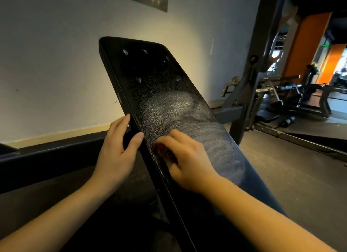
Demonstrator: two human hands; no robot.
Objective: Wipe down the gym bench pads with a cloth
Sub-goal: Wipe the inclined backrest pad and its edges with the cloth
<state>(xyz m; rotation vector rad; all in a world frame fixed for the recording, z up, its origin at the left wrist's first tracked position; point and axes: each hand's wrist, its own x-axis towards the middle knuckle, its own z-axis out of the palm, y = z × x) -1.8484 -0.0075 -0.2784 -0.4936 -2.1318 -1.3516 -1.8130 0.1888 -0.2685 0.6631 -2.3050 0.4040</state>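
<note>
My left grip (116, 154) clasps the pad (169, 101) edge, my right grip (187, 157) clutches the cloth (164, 151); rushing could miss the droplets (139, 80) near the top edge.

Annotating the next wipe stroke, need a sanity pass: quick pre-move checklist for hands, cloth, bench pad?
1. Left hand holds the left edge of the black textured inclined bench pad: ok.
2. Right hand grips the reddish-brown cloth on the pad: ok.
3. Cloth's fold: cannot tell, blurred.
4. Mid-pad wipe smears present: ok.
5. Top of pad wiped: not ok, white droplets there.
</note>
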